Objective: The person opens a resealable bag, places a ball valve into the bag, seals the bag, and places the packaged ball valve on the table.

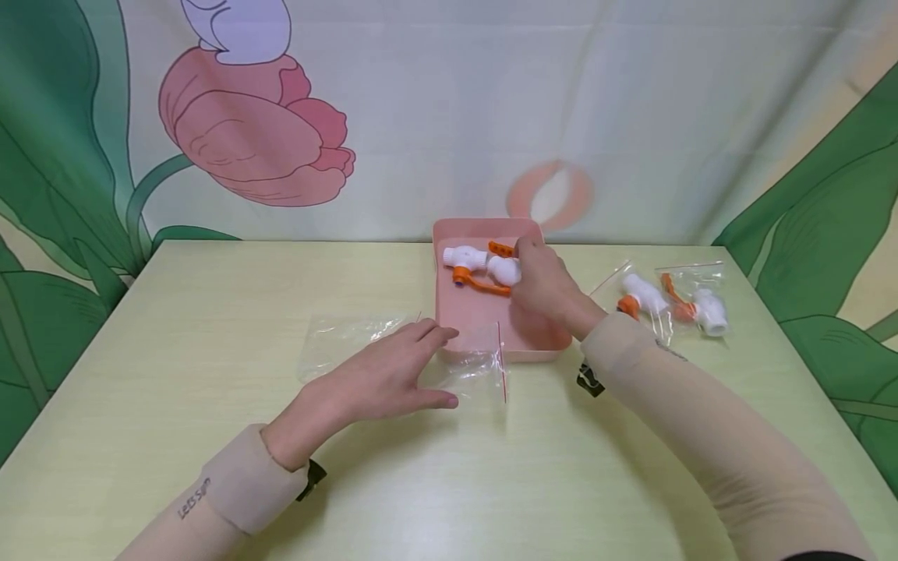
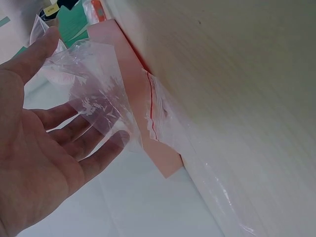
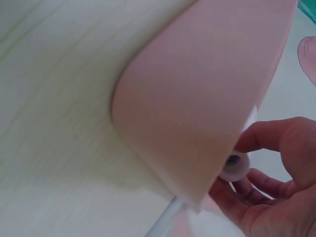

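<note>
A pink tray (image 1: pixel 501 335) stands at the back middle of the table, with two white plastic ball valves with orange lever handles in it. One ball valve (image 1: pixel 464 257) lies at the tray's left side. My right hand (image 1: pixel 550 284) reaches into the tray and grips the other ball valve (image 1: pixel 503 270); its round white end (image 3: pixel 234 168) shows between thumb and fingers in the right wrist view. My left hand (image 1: pixel 382 378) is spread in front of the tray, fingers extended. A clear zip bag (image 2: pixel 96 74) touches its fingers and thumb, its red-striped edge in front of the tray.
Another clear plastic bag (image 1: pixel 344 339) lies flat left of the tray. Right of the tray lie two bagged valves, the nearer bagged valve (image 1: pixel 645 296) and the farther bagged valve (image 1: pixel 710 312). A printed curtain (image 1: pixel 421 117) hangs behind the table's back edge.
</note>
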Demonstrator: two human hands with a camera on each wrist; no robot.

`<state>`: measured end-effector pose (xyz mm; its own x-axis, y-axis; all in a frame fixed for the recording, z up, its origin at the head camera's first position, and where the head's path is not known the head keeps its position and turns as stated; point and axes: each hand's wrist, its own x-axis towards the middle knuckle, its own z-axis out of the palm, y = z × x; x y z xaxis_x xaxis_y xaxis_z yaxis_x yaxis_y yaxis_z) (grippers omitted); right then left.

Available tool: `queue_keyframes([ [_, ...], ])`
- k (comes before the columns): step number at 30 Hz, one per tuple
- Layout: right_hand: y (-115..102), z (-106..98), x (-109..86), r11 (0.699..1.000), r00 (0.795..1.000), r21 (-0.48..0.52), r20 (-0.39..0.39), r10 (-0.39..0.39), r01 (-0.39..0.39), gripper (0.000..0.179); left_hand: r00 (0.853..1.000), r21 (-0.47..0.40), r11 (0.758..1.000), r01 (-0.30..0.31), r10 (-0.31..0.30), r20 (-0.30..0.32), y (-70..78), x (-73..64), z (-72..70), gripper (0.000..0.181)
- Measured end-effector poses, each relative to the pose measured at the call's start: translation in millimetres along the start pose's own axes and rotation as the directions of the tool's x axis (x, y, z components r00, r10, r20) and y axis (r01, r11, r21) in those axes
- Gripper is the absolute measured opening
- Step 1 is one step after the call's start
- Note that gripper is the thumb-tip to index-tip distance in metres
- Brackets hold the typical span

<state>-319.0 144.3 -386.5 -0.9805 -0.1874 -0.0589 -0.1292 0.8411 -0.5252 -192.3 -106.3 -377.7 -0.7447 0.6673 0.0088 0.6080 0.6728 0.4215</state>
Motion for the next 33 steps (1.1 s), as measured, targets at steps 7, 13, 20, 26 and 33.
queue_keyframes([
  [7,4,-5,-1.1,0.995,0.99,0.066,-0.126,-0.069,0.078,0.036,1.0,0.001,1.0,-0.006,0.006,-0.002,0.0,-0.3,0.1,0.084],
  [13,6,-10,-1.9,0.987,0.976,0.094,-0.187,-0.109,0.128,0.028,1.0,0.007,1.0,-0.001,0.001,0.003,0.4,-0.2,-0.2,0.085],
  [20,8,-22,-4.6,0.976,0.944,0.059,-0.273,-0.187,0.21,0.022,1.0,-0.001,1.0,0.003,-0.003,-0.005,-1.1,-0.7,-0.5,0.085],
  [26,13,-28,-8.6,0.97,0.936,0.075,-0.288,-0.202,0.232,0.019,1.0,-0.021,1.0,-0.003,0.002,-0.018,-3.5,-1.4,-0.1,0.084],
  [33,15,-37,-20.2,0.968,0.943,0.134,-0.29,-0.164,0.21,0.019,1.0,-0.029,0.999,0.014,-0.015,-0.024,-5.4,-0.8,0.4,0.085],
])
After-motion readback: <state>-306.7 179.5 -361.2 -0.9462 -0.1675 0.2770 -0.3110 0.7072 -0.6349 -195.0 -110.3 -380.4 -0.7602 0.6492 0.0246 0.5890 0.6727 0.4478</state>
